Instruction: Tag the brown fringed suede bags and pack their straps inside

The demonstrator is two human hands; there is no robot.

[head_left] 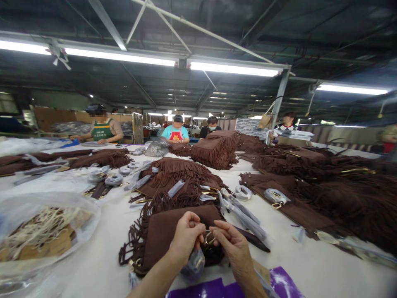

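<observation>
In front of me lies a brown fringed bag (167, 225) with its flap facing up. Over its near edge, my left hand (187, 231) is closed in a pinch on a small gold-coloured metal clasp (209, 238). The fingers of my right hand (229, 238) pinch the same fitting from the other side. Part of it is hidden behind my fingertips. Below my left hand sits a clear plastic-wrapped bundle (194, 265), its contents hard to make out. Purple plastic pieces (203, 289) lie at the table's near side.
Brown fringed bags are piled ahead (186, 169) and on the right (328, 186). Plastic-wrapped straps (248, 217) lie beside my bag. A clear bag of cords (46, 227) is on the left. Several people work farther back, one in a green apron (102, 131).
</observation>
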